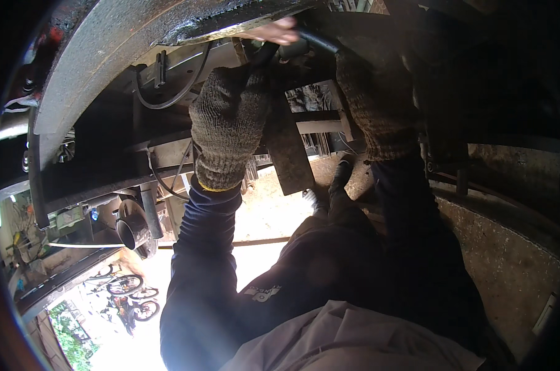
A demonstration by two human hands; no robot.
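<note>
From right gloved fingers (pixel 352 69), dark rod (pixel 319 41) juts up-left.

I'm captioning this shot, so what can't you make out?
- Right hand: head view, grip lost in shadow.
- Left hand: head view, fingertips hidden behind its glove.
- Bar's right end: head view, lost at the right hand.
- Bare hand: head view, blurred.
- Bikes: head view, too small.

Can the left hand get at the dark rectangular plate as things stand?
Probably yes: the dark rectangular plate appears close beside the gloved left hand, with nothing visible between them. Depth is hard to judge, though, and whether the hand is free is unclear.
</note>
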